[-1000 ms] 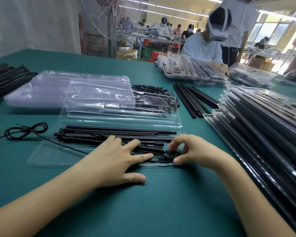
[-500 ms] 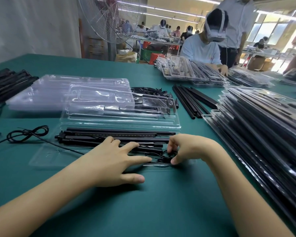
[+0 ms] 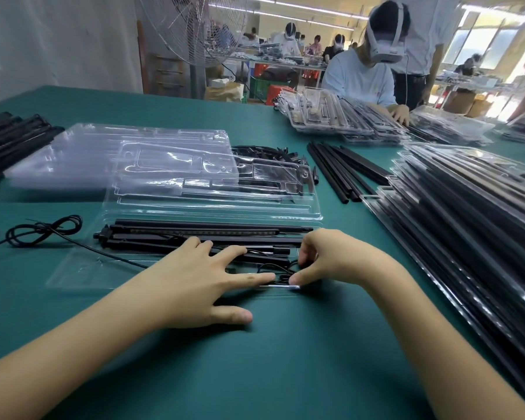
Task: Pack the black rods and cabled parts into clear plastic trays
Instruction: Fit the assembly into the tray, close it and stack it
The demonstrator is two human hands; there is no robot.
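Our left hand (image 3: 200,280) lies flat, fingers (image 3: 249,278) spread, pressing the black rods (image 3: 194,230) into the clear tray (image 3: 73,277) toward the surface's near edge. The rods run left to right. Our right hand (image 3: 337,259) is nearer the thin cable (image 3: 273,266) and pinches it at the tray's right end.

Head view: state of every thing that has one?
tray: open, partly filled
rods: lying in the tray
cable: bunched at the tray's right end
cable coil: on the table, outside the tray
left hand: flat on the rods
right hand: pinching the cable
packed trays: filled, stacked
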